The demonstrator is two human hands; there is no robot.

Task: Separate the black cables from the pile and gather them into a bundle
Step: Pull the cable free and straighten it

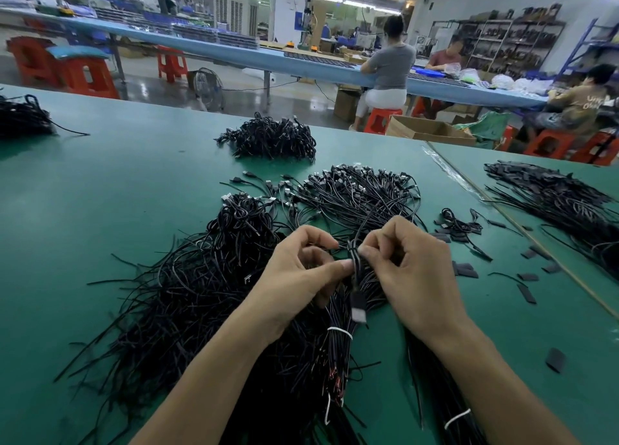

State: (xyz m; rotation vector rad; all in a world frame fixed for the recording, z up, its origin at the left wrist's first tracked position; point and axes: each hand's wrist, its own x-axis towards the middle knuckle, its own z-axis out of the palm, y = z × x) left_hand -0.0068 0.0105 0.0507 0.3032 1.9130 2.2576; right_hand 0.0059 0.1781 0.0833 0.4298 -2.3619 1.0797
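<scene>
- Both hands are close together in the middle, nearly touching. The left hand [298, 274] pinches the black cables [354, 253] between thumb and forefinger, and the right hand [415, 270] pinches the same strands from the other side with its fingers curled.
- The strands run up and away from the fingers into the fanned heap [361, 197] just beyond the hands. A plug [358, 305] dangles right below the pinch.
- The messy loose pile [187, 294] sits off to the left of the left hand. A tied bundle with a white tie [340, 331] lies between the wrists, on the body side.
- My take on doing this bit well: use one hand as the anchor on the pinch and slide the other along the strand. That way it comes out of the heap without dragging its neighbours along.
- Pull slow and low along the green table [100, 193]. These thin leads look springy, and I'd bet they snag on plugs.
- Line up the plug ends before adding them to the bundle, otherwise it'll probably go ragged.
</scene>
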